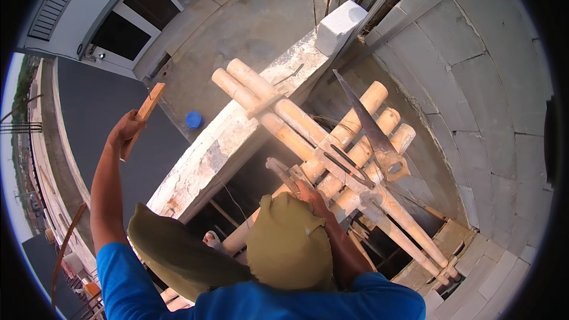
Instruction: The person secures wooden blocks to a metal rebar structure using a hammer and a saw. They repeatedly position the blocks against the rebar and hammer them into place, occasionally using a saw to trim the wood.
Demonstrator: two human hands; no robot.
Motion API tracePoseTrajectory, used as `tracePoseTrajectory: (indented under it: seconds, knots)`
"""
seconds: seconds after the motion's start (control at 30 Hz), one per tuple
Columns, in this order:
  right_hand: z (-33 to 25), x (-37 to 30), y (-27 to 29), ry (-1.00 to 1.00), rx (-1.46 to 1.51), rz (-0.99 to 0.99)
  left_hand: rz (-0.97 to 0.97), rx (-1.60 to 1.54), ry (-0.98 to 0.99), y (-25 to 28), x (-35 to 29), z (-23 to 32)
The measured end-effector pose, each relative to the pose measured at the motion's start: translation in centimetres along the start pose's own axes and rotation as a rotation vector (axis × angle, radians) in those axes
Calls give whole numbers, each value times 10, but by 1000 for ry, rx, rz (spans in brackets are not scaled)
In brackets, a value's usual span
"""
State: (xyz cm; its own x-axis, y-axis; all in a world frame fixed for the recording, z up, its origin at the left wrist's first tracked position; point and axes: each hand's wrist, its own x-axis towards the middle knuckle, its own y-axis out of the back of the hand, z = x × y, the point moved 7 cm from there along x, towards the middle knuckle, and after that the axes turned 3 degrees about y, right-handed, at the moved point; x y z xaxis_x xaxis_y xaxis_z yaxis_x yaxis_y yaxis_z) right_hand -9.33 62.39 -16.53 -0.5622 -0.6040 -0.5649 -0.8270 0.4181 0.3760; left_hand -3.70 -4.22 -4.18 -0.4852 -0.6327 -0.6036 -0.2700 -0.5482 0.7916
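Note:
Raised out to the left, my left hand [127, 127] is closed round a short wooden board [149, 104] with a nail sticking out near its upper end. My right hand [306, 194] is low over the poles, partly behind my covered knee [290, 243]; its fingers are not clear. Just beyond it is a dusty, pale, elongated shape [278, 169] whose kind I cannot make out. Thick bamboo poles [355, 115] lie crosswise over others [299, 121]. On them rest a handsaw [367, 121] with a wooden handle and a black-handled tool [347, 166], perhaps pincers.
A concrete beam [207, 154] runs diagonally past the poles, with a white block [339, 26] at its far end. Dark gaps [261, 172] show below the poles. A grey block wall [474, 95] rises on the right. A blue bucket-like object [194, 120] stands beyond the beam.

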Motion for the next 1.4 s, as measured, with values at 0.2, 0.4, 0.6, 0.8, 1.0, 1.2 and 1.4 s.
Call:
tracePoseTrajectory:
  seconds: [0.2,0.4,0.6,0.8,1.0,1.2,1.4]
  knots:
    - [-13,-19,65,165,103,99,-31,-312,-85,0,-42,173]
    - [-48,-7,176,143,223,151,-83,-413,-331,-35,-40,284]
    - [-67,8,269,253,196,547,-161,-470,-423,-48,-37,375]
    - [-50,7,295,63,247,782,-372,-680,-580,-38,-30,458]
    - [-91,-23,303,-44,275,854,-623,-1032,-685,6,-29,522]
    - [-238,-92,340,-155,423,792,-490,-1109,-867,172,-154,583]
    - [-426,-109,380,50,1055,711,-770,-1303,-758,197,-302,609]
